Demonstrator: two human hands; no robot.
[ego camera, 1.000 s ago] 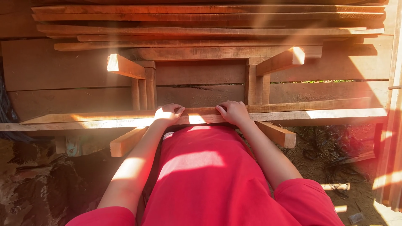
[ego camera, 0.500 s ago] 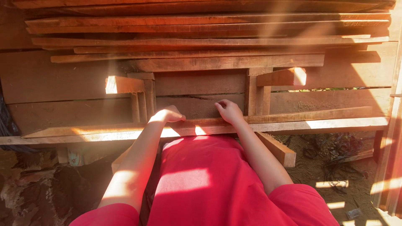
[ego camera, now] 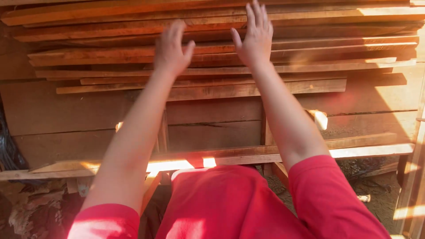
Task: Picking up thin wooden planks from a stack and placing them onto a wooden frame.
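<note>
My left hand point(ego camera: 171, 48) and my right hand point(ego camera: 253, 36) are stretched forward over a stack of long reddish wooden planks point(ego camera: 221, 53). Both hands have their fingers spread and hold nothing. They hover above or rest lightly on the planks in the middle of the stack; I cannot tell which. A long thin plank point(ego camera: 248, 156) lies across the wooden stand close to my body, with neither hand on it. My red sleeves and red shirt fill the bottom of the view.
Wide boards point(ego camera: 71, 110) lie under the stack. Upright wooden posts point(ego camera: 265, 132) of the stand show below them. Dirt ground with scraps point(ego camera: 372, 186) lies at the right, and debris point(ego camera: 26, 208) at the lower left.
Both hands have let go of the thin plank near my body and reached forward and up to the stack of planks. The view has tilted down the stack.
</note>
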